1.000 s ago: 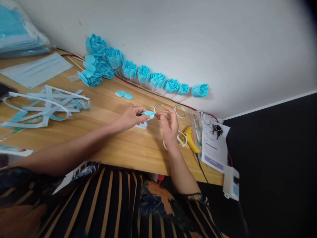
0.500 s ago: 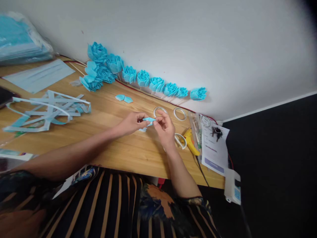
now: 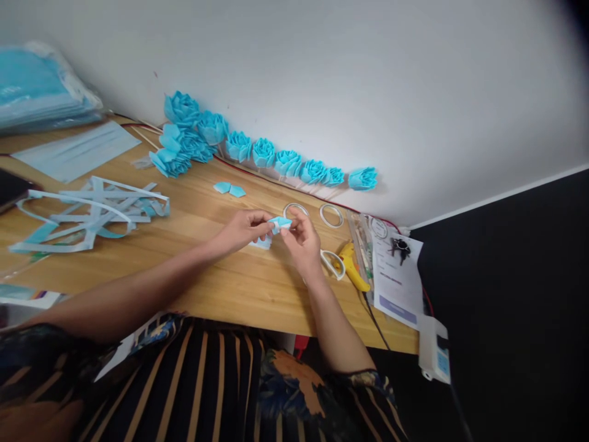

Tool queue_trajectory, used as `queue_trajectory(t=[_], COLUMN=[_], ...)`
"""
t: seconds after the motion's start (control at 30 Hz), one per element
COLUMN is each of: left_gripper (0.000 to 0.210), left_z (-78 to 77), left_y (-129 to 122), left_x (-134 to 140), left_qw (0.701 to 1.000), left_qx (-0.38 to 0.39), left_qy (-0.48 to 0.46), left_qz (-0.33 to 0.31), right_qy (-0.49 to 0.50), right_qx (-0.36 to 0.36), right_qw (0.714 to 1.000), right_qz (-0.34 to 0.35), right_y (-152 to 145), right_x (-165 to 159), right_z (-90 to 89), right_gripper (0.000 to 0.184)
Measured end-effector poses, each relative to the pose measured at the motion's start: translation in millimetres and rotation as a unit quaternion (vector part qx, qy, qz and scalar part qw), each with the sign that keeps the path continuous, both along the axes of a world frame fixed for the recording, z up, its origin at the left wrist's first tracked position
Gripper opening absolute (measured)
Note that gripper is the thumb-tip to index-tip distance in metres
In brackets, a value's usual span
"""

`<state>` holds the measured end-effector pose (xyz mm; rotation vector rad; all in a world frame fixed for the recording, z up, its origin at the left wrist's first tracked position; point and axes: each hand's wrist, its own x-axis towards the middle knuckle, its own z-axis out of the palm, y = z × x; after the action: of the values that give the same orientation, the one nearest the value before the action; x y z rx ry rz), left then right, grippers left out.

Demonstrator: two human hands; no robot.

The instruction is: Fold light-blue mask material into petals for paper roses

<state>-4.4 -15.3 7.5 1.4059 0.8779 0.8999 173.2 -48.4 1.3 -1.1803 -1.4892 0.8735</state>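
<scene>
A person seated at a light wooden table (image 3: 221, 288) pinches a small folded piece of light blue paper (image 3: 280, 223) between both hands, just above the tabletop near its middle. The left hand (image 3: 243, 228) grips the piece from the left with thumb and fingertips closed on it, while the right hand (image 3: 301, 242) grasps its right end, fingers curled around the fold. A second small blue folded piece (image 3: 263, 243) lies on the wood directly below the left hand's fingers, partly hidden by them. Just beyond the hands rest two thin white tape rings (image 3: 332, 215), side by side, and two flat blue paper petals (image 3: 229, 189) lie apart to the left of them. Along the white wall (image 3: 368, 80) at the back edge of the table stands a row of finished light blue paper roses (image 3: 257, 150), bunched more thickly at its left end. A loose heap of pale blue paper strips (image 3: 92, 209) sprawls on the left part of the table, with a flat pale blue sheet (image 3: 76, 150) behind it and a plastic-wrapped stack of blue paper (image 3: 41, 86) in the far left corner. To the right of the right hand sit white-handled scissors (image 3: 332, 263), a yellow glue gun (image 3: 353, 265) and a printed white sheet (image 3: 396, 276) bearing a bunch of dark keys (image 3: 398, 246)
</scene>
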Motion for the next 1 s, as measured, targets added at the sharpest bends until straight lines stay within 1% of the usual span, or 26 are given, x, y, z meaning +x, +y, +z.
queue_trajectory(t=[0.1,0.2,0.37,0.47,0.57,0.63,0.7,0.8,0.9,1.0], left_gripper=[0.023,0.023,0.021,0.022,0.022,0.021,0.020,0.020,0.024,0.025], left_z=[-1.7,-2.3,-3.4,-2.8,-2.0,-2.0,-2.2,-0.9,1.8,3.4], left_y=[0.3,0.9,2.1,1.1,-1.8,-3.7,-4.5,-3.0,-0.8,-1.0], left_x=[1.2,1.2,0.1,0.1,1.6,2.9,3.7,2.5,0.3,0.2], left_qw=[0.999,0.999,0.999,1.000,1.000,1.000,0.999,1.000,0.999,0.999], left_qx=[0.027,0.041,0.031,0.014,0.001,-0.004,-0.005,-0.006,-0.004,-0.001], left_qy=[-0.012,-0.006,0.004,-0.003,0.002,0.010,0.018,0.022,0.022,0.022], left_qz=[0.017,0.018,0.019,0.023,-0.005,-0.030,-0.039,0.000,0.044,0.036], right_qy=[-0.028,-0.031,0.000,0.022,0.043,0.051,0.051,0.054,0.047,0.030], right_qx=[-0.010,-0.017,-0.010,-0.011,-0.011,-0.008,-0.008,-0.003,-0.004,-0.022], right_qw=[1.000,0.999,1.000,1.000,0.999,0.998,0.998,0.998,0.999,0.999], right_qz=[0.002,0.011,0.020,0.017,-0.002,-0.023,-0.035,-0.026,0.002,0.005], right_y=[1.5,1.7,1.3,1.0,0.2,-0.1,0.0,0.5,0.7,0.8], right_x=[-0.3,-0.1,1.6,1.9,1.3,1.4,2.0,2.7,1.3,-1.1], right_z=[-4.1,-5.1,-1.9,-0.7,0.6,2.0,3.4,4.3,3.5,1.9], right_gripper=[0.045,0.045,0.036,0.036,0.039,0.036,0.033,0.031,0.036,0.042])
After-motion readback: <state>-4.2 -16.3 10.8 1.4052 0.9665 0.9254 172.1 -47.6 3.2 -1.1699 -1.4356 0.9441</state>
